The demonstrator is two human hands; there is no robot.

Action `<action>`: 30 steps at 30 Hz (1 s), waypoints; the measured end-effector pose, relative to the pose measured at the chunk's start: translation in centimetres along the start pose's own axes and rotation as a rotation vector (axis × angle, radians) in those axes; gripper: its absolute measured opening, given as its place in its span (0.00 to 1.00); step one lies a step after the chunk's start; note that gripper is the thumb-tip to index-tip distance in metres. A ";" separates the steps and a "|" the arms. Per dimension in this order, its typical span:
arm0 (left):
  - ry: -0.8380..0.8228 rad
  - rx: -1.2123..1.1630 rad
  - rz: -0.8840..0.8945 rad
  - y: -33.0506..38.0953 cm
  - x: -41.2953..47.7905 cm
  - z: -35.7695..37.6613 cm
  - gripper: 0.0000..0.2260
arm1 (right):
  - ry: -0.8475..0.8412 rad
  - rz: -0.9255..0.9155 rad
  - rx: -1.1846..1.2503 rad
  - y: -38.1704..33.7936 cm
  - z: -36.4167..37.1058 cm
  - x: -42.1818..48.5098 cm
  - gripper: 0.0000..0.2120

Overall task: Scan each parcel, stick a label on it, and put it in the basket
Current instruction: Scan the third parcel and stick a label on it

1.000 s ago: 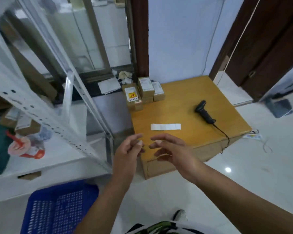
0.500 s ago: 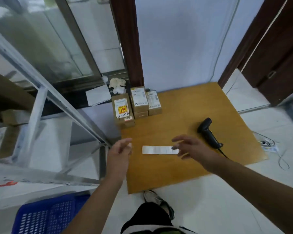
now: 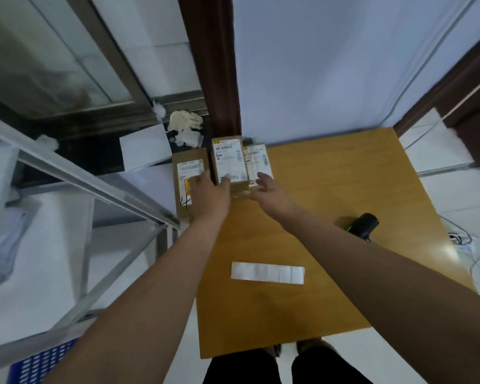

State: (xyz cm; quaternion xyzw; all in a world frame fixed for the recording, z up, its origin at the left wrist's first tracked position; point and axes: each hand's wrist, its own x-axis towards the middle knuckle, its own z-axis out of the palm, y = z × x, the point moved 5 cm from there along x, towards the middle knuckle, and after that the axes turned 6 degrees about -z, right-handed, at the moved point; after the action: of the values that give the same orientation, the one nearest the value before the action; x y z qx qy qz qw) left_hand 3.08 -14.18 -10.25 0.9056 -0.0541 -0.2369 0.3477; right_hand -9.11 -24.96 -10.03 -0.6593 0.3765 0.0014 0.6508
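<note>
Reached with left hand [image 3: 209, 194] and right hand [image 3: 272, 187], both loose and grasping nothing yet, around middle parcel [image 3: 230, 164] at table's [image 3: 330, 189] far-left corner; could knock neighbours off edge.

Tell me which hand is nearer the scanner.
Right. The right hand is at the parcels, up the table from the scanner; the left hand is beyond it, farther from the scanner.
</note>
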 end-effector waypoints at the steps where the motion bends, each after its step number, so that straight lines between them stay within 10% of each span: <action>1: 0.018 0.036 -0.014 0.1 1.1 0.5 0.24 | -0.015 -0.014 -0.012 -0.1 0.2 1.5 0.32; 17: -0.014 -0.388 -0.137 -3.3 -11.8 9.5 0.20 | -0.021 -0.076 -0.053 6.9 -8.8 -4.1 0.27; 30: -0.185 -0.274 -0.167 -6.2 -21.4 19.4 0.20 | -0.016 0.020 -0.059 17.5 -15.0 -12.5 0.23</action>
State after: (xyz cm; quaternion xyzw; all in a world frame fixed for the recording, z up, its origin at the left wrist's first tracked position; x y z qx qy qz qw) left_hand -25.24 -15.65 -18.47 0.8256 0.0224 -0.3522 0.4403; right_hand -34.14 -29.41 -16.62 -0.6743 0.3776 0.0242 0.6341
